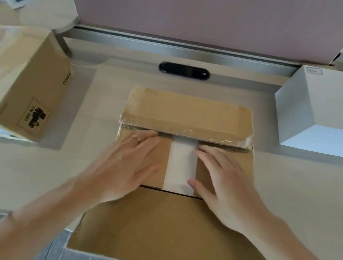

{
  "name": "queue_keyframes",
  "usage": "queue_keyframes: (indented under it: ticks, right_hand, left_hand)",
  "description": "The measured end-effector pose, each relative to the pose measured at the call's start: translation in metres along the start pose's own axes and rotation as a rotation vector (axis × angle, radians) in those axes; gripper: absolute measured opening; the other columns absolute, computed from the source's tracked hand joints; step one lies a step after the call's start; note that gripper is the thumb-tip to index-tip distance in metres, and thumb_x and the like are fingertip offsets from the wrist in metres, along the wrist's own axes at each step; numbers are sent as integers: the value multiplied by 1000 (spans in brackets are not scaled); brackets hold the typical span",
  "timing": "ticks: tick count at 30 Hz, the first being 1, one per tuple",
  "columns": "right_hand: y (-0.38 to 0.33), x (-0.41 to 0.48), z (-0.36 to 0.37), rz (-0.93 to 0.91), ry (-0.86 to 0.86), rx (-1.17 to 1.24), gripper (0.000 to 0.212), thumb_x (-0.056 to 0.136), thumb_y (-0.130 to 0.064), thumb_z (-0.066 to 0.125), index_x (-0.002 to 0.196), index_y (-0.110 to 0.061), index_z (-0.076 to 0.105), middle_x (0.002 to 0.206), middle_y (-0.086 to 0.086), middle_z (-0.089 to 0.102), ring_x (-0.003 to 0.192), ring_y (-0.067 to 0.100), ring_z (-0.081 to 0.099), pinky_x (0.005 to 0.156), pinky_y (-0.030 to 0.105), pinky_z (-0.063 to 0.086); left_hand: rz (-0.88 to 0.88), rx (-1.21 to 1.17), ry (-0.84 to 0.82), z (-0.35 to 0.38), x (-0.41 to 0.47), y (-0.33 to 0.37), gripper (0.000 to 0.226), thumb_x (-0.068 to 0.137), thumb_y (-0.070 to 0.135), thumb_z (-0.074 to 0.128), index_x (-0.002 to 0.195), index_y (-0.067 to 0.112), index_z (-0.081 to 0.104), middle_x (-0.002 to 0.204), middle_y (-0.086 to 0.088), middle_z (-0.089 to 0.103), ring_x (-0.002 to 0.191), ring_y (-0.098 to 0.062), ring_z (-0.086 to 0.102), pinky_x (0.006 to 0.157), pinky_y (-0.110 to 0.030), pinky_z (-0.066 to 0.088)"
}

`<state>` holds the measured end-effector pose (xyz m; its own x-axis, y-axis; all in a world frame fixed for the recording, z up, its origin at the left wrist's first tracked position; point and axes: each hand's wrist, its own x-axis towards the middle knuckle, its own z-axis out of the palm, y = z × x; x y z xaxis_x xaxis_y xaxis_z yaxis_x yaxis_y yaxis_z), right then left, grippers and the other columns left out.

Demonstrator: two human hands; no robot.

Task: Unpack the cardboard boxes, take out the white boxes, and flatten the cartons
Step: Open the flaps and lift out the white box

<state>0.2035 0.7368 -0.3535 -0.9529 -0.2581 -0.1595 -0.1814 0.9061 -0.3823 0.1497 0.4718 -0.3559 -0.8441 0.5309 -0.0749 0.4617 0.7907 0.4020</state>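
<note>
An opened cardboard carton lies in the middle of the desk, its near flap folded toward me over the desk edge and its far flap folded away, with clear tape along it. Between the two inner flaps a strip of the white box shows. My left hand lies flat on the left inner flap, fingers straight. On the right inner flap my right hand also presses flat. A sealed cardboard carton stands at the left. Another white box stands at the right.
A pink divider panel rises behind the desk, with a metal rail and a dark cable slot in front of it. White bags and small items lie on a table at the far left. The floor and my shoes show below the desk edge.
</note>
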Motion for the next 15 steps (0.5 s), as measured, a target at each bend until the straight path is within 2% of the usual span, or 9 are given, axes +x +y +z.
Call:
queue_keyframes:
  ticks: [2,3,5,6,9,13,15]
  right_hand:
    - [-5,2,9,2,15,-41,74,101,-58,38,163,-21,26,170,-9,20,157,6,10,124,21,4]
    - [-5,3,11,19,49,-42,75,102,-58,36,164,-20,22,172,-8,16,158,8,7,124,22,1]
    - [-1,13,5,49,177,-6,73,104,-57,37,164,-18,23,171,-5,17,158,12,11,125,27,6]
    - [2,23,-2,59,247,10,72,104,-56,38,163,-17,26,170,-4,20,158,15,15,126,31,11]
    - [15,70,-26,99,330,-13,68,106,-50,38,161,-12,27,170,1,23,157,20,19,127,39,19]
    - [35,124,-38,157,220,-103,62,108,-44,31,160,-9,31,168,2,27,154,23,24,125,40,20]
    - [46,136,-30,177,140,-140,58,110,-44,27,157,-11,37,163,2,38,150,23,32,123,40,20]
  left_hand:
    - [64,40,21,6,-5,-2,71,102,51,47,162,14,32,169,1,26,154,-15,26,126,-35,27]
    - [113,32,67,8,-5,-5,69,104,46,49,161,11,32,170,-2,25,156,-17,24,126,-39,28]
    - [180,-1,197,4,6,-13,67,106,39,51,161,7,31,169,-6,27,157,-21,24,125,-44,29]
    - [158,-26,250,0,18,-17,68,106,39,51,162,9,28,169,-7,27,158,-21,21,125,-45,28]
    - [-21,-82,342,-19,69,-24,71,103,40,53,163,14,25,169,-6,25,158,-21,18,127,-42,23]
    - [-135,-9,244,-21,127,-38,58,106,31,51,160,18,36,167,-4,31,154,-25,25,126,-42,21]
    - [-158,24,185,-15,140,-48,44,109,30,43,152,20,48,157,-3,47,145,-27,38,122,-41,26]
